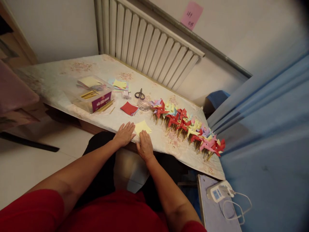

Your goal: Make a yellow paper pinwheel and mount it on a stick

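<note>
A yellow paper sheet (142, 126) with slit corners lies on the table's near edge, between my two hands. My left hand (124, 134) rests flat on the tabletop at the sheet's left side, fingers stretched out. My right hand (145, 145) lies with straight fingers over the sheet's lower right part, touching it. Just beyond is a stack of red paper squares (129, 108), and a clear glass dish (144, 105) stands beside it. Several finished paper pinwheels (184, 124) in red, yellow, pink and purple lie in a row to the right, on thin sticks.
A clear plastic box (85, 104) with sticks and paper stands at left. Behind lie more paper squares (120, 84), a small box (126, 94) and black scissors (140, 94). A radiator (149, 45) backs the table; a blue curtain (270, 135) and a white device (219, 191) with a cable are at right.
</note>
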A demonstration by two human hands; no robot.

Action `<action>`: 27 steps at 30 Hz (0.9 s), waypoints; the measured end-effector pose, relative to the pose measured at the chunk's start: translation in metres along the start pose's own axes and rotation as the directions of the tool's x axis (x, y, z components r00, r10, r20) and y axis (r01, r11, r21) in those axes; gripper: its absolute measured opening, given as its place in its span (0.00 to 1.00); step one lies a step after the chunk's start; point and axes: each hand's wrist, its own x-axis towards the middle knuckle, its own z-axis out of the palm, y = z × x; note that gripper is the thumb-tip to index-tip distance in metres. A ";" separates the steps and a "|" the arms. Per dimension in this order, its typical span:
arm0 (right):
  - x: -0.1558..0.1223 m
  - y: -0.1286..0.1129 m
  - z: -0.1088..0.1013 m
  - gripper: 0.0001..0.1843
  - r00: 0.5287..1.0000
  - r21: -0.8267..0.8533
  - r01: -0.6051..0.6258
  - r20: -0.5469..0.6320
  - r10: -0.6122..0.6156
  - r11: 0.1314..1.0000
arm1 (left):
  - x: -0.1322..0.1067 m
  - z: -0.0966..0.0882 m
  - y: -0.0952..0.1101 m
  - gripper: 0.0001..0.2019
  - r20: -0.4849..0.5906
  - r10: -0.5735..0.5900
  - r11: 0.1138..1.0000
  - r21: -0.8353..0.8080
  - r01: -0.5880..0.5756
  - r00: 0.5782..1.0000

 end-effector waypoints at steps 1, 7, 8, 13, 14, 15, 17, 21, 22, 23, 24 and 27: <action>0.005 0.000 0.001 0.32 0.999 -0.014 0.010 0.035 -0.009 1.000 | 0.000 0.000 0.000 0.29 0.000 0.001 1.000 0.002 -0.001 1.000; 0.013 0.002 0.009 0.34 0.988 -0.084 0.020 0.152 -0.007 0.996 | 0.000 -0.001 0.001 0.29 -0.002 -0.006 1.000 -0.006 0.006 1.000; 0.013 0.001 0.010 0.34 0.989 -0.093 0.015 0.149 -0.001 0.996 | 0.000 -0.002 0.001 0.29 -0.001 -0.004 1.000 -0.007 0.004 1.000; 0.006 -0.001 0.010 0.33 0.989 -0.119 0.001 0.150 0.017 0.993 | 0.001 -0.004 0.002 0.29 0.019 -0.009 1.000 -0.013 0.009 1.000; 0.004 -0.001 0.009 0.33 0.988 -0.119 0.001 0.153 0.017 0.993 | 0.001 -0.004 0.002 0.29 0.022 -0.011 1.000 -0.011 0.012 1.000; 0.002 -0.002 0.009 0.33 0.988 -0.118 0.001 0.154 0.017 0.993 | 0.002 -0.004 0.002 0.29 0.023 -0.013 1.000 -0.009 0.013 1.000; -0.002 -0.002 0.008 0.33 0.988 -0.114 0.002 0.155 0.015 0.994 | 0.002 -0.003 0.000 0.29 0.030 -0.015 1.000 -0.008 0.015 0.999; -0.008 -0.004 0.007 0.34 0.989 -0.107 0.000 0.145 0.015 0.994 | 0.002 -0.005 -0.001 0.28 0.039 -0.058 0.998 -0.023 0.059 0.998; -0.008 -0.005 0.007 0.34 0.989 -0.106 -0.003 0.145 0.018 0.994 | 0.003 -0.006 0.001 0.28 0.018 -0.065 0.997 -0.027 0.066 0.998; -0.008 -0.005 0.007 0.34 0.989 -0.105 -0.006 0.146 0.022 0.994 | 0.004 -0.007 0.003 0.28 -0.013 -0.058 0.998 -0.032 0.057 0.998; -0.008 -0.006 0.007 0.34 0.989 -0.103 -0.010 0.147 0.025 0.995 | 0.006 -0.008 0.006 0.27 -0.046 -0.033 0.999 -0.039 0.031 0.998; -0.007 -0.007 0.007 0.35 0.988 -0.100 -0.016 0.150 0.031 0.995 | 0.019 -0.008 0.020 0.26 -0.077 0.084 0.993 -0.079 -0.091 0.993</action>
